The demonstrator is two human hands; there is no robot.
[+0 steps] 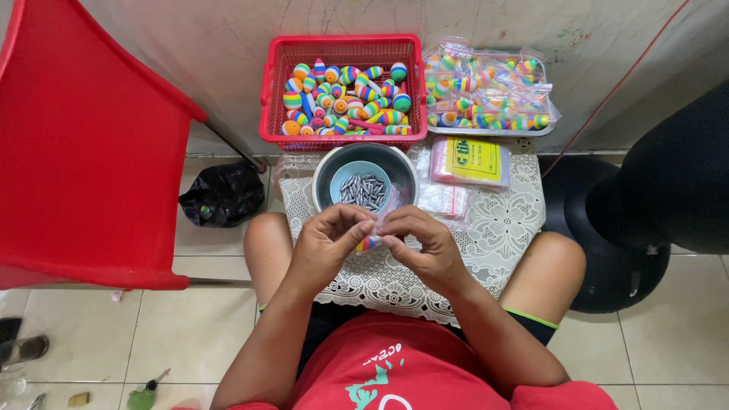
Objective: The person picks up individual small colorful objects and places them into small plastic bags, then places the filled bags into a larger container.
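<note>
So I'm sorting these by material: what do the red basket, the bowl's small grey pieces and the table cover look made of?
Red basket: moulded plastic, judging by its glossy lattice walls. Small grey pieces: probably metal, dull grey with a faint sheen. Table cover: white lace-patterned sheet with openwork and a scalloped edge; fabric or vinyl, unclear.

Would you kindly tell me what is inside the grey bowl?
The grey bowl holds a small blue bowl filled with grey metal pieces. The bowl's near edge is hidden behind the fingers.
</note>
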